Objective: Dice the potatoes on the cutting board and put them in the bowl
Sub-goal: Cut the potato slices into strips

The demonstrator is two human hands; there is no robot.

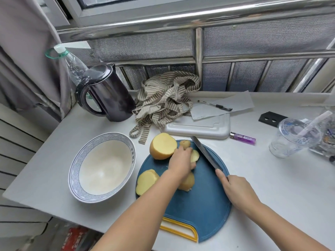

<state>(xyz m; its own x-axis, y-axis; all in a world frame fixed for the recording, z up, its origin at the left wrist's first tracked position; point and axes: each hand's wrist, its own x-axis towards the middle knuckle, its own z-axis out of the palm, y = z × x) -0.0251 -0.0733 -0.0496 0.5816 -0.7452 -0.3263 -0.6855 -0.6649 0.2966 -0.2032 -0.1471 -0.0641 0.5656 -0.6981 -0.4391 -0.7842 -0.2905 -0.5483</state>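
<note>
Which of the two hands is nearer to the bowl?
The left. The left hand rests on a potato piece on the cutting board, just right of the bowl. The right hand holds the knife farther right.

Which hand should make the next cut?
Right. The right hand grips the knife, blade beside the potato slice that the left hand pins on the cutting board.

Kettle (110,98): dark, back left.
Striped cloth (163,100): bunched beside it.
Pen (214,105): on papers (235,104).
Lighter (243,138): purple.
Plastic cup (291,138): right.
</note>
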